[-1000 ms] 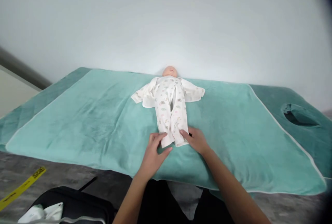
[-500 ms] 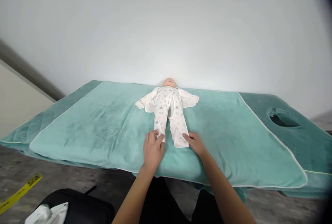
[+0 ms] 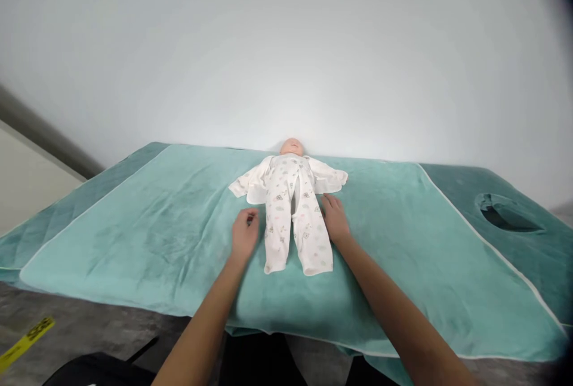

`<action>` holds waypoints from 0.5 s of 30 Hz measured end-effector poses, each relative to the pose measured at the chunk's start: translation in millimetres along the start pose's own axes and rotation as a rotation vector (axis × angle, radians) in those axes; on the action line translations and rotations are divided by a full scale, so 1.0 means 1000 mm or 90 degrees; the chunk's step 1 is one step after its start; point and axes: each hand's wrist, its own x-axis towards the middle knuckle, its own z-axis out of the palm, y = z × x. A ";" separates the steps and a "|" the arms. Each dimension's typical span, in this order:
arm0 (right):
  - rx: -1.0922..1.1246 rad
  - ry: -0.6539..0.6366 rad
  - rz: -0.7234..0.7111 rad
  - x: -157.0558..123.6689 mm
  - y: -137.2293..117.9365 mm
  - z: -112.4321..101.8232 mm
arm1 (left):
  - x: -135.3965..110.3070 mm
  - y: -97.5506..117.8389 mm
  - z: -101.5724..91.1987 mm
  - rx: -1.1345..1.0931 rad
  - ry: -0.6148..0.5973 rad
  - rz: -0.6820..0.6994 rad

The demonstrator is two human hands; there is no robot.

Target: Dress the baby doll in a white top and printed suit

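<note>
A baby doll (image 3: 292, 147) lies on its back, head against the wall. It wears a white long-sleeved top (image 3: 329, 176), spread wide at both sides, and white printed trousers (image 3: 278, 231), laid over its body with the legs straight toward me. My left hand (image 3: 245, 234) rests on the green cover just left of the trousers, loosely curled, with a gap between thumb and fingers and nothing in it. On the other side, my right hand (image 3: 334, 219) lies close against the right trouser leg, fingers pointing toward the top; no fabric is pinched in it.
A soft green cover (image 3: 170, 243) with pale piping lies over the bed. Toward the right end, the bed has a face hole (image 3: 510, 218). A white wall (image 3: 286, 52) runs along the back. Below left are a black seat (image 3: 98, 369) and yellow floor tape (image 3: 27, 343).
Both hands have let go of the trouser cuffs and moved up along the outer sides of the legs. The trouser legs now lie straighter. The view has shifted slightly.
</note>
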 end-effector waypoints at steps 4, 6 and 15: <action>-0.087 -0.055 -0.083 0.038 0.010 0.021 | 0.043 -0.018 0.036 0.222 -0.068 0.167; -0.103 -0.075 -0.090 0.054 0.016 0.033 | 0.054 -0.022 0.049 0.268 -0.121 0.218; 0.009 -0.070 -0.048 0.067 0.014 0.051 | 0.068 -0.026 0.057 0.170 -0.139 0.315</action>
